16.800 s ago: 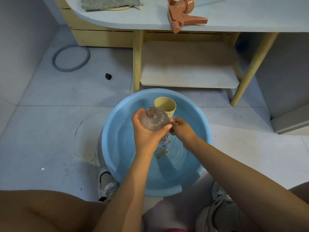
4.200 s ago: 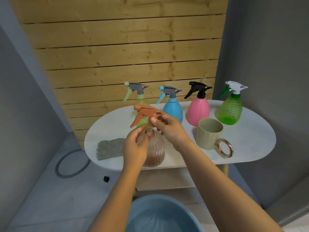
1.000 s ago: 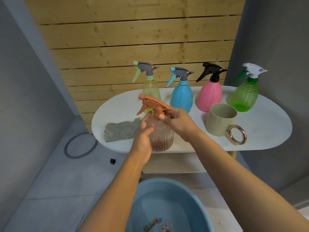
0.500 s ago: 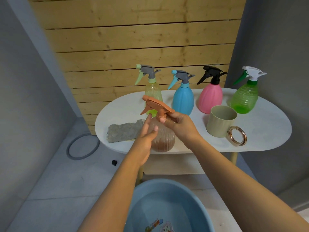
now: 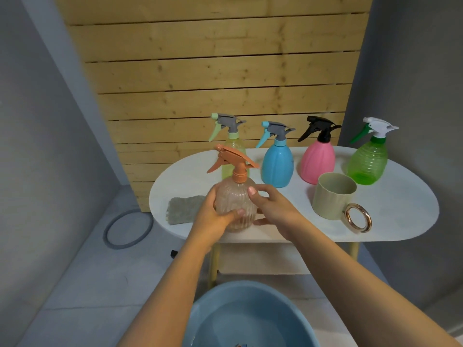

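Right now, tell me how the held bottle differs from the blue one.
The held bottle is see-through, with an orange trigger; the blue bottle is opaque, with a grey one. The left hand and right hand grip the held bottle; the blue bottle stands untouched behind. Both are upright.

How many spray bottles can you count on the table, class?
5. The orange-topped bottle in front, held by left hand and right hand; behind, left to right: yellow bottle, blue bottle, pink bottle, green bottle.

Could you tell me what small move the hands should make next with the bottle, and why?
Probably slide the bottle back beside the yellow bottle: its sprayer is on, the left hand and right hand hold its body, and it stands near the edge of the table.
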Demonstrator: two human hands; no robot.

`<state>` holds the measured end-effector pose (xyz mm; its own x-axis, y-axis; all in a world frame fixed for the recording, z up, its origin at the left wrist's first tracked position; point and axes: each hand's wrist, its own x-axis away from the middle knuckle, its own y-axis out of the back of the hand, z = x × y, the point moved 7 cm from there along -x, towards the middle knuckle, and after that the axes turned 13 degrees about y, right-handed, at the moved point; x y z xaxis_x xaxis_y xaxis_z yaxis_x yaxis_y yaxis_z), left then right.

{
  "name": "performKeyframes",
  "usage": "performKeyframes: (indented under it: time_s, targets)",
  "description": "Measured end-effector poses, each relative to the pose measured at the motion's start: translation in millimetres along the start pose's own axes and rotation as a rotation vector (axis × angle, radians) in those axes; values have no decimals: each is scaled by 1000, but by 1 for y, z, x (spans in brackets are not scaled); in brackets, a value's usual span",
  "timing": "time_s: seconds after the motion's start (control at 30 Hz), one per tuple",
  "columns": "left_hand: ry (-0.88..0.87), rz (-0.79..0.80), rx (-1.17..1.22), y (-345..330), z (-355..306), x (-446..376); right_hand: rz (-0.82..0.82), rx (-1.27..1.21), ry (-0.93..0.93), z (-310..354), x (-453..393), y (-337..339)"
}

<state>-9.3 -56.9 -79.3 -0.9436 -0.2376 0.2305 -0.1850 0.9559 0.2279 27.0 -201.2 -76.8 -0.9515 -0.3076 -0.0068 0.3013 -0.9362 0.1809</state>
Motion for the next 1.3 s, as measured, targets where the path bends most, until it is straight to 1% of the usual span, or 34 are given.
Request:
performKeyframes:
  time_s: [0.1, 0.23, 0.37, 0.57, 0.67, 0.77, 0.87, 0.93, 0.97, 1.07, 1.1, 1.13, 1.2, 1.23, 1.27, 1.3]
  targets:
    - [-28, -40, 37, 26, -15, -8, 12, 36, 61, 23, -17, -11]
    - [-40, -127, 79, 70, -19, -37, 82, 1, 124, 44, -62, -54]
    - [-48, -186, 92, 98, -13, -72, 118, -24, 136, 37, -106, -93]
    - [-16, -235, 24, 114, 1, -117, 101, -26, 79, 16, -150, -118]
    - [-9, -249, 7, 113, 6, -138, 66, -48, 58, 8, -165, -123]
    - [-14, -284, -1, 111, 8, -145, 55, -81, 82, 9, -167, -124]
    - [25, -293, -43, 109, 12, -147, 43, -20, 111, 13, -159, -122]
    - [54, -332, -89, 106, 13, -145, -6, 63, 179, 18, -149, -114]
    - [42, -386, -95, 107, 11, -141, -57, 98, 203, 19, -144, -108]
    - [-65, -630, -154, 105, -5, -113, -299, 154, 204, 15, -126, -72]
    - [-106, -683, -201, 101, -11, -106, -386, 188, 217, 16, -119, -60]
    - [-150, -696, -246, 95, -16, -101, -471, 230, 240, 17, -114, -49]
    - [-198, -616, -262, 76, -23, -101, -606, 306, 272, 19, -107, -27]
    - [-193, -555, -245, 67, -25, -104, -632, 348, 265, 19, -108, -22]
    - [-184, -494, -227, 58, -27, -106, -612, 383, 241, 16, -113, -18]
    - [-178, -443, -214, 50, -28, -108, -557, 402, 215, 12, -120, -18]
